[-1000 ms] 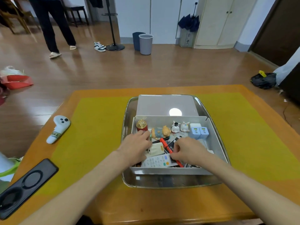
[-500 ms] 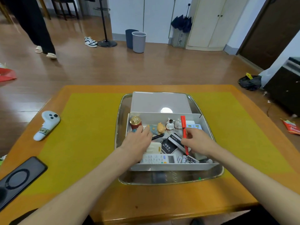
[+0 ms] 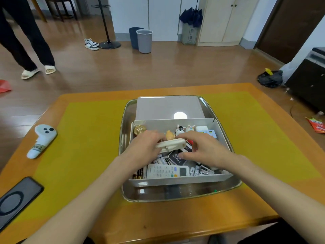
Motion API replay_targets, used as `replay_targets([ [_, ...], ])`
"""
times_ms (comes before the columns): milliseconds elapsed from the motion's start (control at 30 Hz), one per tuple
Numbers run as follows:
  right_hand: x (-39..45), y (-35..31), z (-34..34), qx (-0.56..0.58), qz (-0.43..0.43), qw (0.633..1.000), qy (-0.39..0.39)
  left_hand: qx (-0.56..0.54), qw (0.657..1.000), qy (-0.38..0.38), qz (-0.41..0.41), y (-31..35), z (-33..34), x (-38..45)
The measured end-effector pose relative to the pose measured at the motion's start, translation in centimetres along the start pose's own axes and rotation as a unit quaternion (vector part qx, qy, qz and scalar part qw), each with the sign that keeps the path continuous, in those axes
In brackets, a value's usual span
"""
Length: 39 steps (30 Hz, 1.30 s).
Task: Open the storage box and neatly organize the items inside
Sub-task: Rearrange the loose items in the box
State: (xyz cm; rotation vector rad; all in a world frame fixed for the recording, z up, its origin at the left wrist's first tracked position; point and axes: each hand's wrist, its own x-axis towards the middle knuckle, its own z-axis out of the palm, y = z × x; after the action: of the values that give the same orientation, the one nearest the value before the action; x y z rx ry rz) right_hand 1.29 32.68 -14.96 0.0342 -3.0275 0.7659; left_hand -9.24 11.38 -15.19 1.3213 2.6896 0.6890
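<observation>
On the wooden table's yellow-green mat [image 3: 91, 155], everything is placed here relative to the open grey plastic storage box [image 3: 177, 181]. Far to its left, at the table's near corner, lies a black phone-like slab with a ring on its back [image 3: 15, 202]. Further back on that same side, left of the box, rests a white handheld controller with dark buttons [image 3: 42, 140].

The box itself sits inside a shiny metal tray [image 3: 184, 195], and its flat grey lid [image 3: 168, 107] lies in the tray just behind the box.

The left hand [image 3: 142, 150] reaches into the box's left half, fingers curled around the left end of a cream-white flat plastic gadget [image 3: 171, 145], which is lifted above the box's contents. Just behind this hand, in the box's back-left corner, stands a small jar with a gold embossed cap [image 3: 139, 129]. Along the box's back wall, right of the jar, come an orange toy figure [image 3: 169, 135], a black-and-white figure [image 3: 180, 130], and a white rabbit-eared figure [image 3: 190, 128], then white-and-blue plug blocks [image 3: 207, 132] in the back-right corner.

Along the box's front wall lies a white remote control with a small screen [image 3: 167, 171], with loose batteries [image 3: 139, 175] at its left. Behind the remote is a black card with white lettering [image 3: 176, 158].

The right hand [image 3: 205, 150] is over the box's right half, its curled fingertips pinching the right end of the cream gadget.
</observation>
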Motion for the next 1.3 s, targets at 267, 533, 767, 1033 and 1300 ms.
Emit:
replay_targets([
  [267, -0.1, 2.6, -0.8, -0.137, -0.002, 0.975, 0.174, 0.031, 0.999, 0.021, -0.019, -1.6, -0.6, 0.2],
  [533, -0.9, 3.0, 0.1, -0.16, -0.014, 0.987, 0.027, 0.19, 0.98, -0.064, 0.012, -3.0, -1.0, -0.4],
  [767, 1.9, -1.8, 2.1, -0.2, -0.107, 0.964, -0.137, 0.228, 0.966, -0.112, 0.055, -3.2, -0.1, -0.1],
  [1033, 3.0, -2.5, 4.0, -0.275, -0.127, 0.936, -0.178, 0.181, 0.977, -0.107, 0.033, -4.4, -1.1, 0.1],
  [1300, 0.5, -1.5, 0.9, -0.143, -0.031, 0.985, -0.09, 0.194, 0.977, -0.086, 0.018, -4.7, -0.6, 0.5],
])
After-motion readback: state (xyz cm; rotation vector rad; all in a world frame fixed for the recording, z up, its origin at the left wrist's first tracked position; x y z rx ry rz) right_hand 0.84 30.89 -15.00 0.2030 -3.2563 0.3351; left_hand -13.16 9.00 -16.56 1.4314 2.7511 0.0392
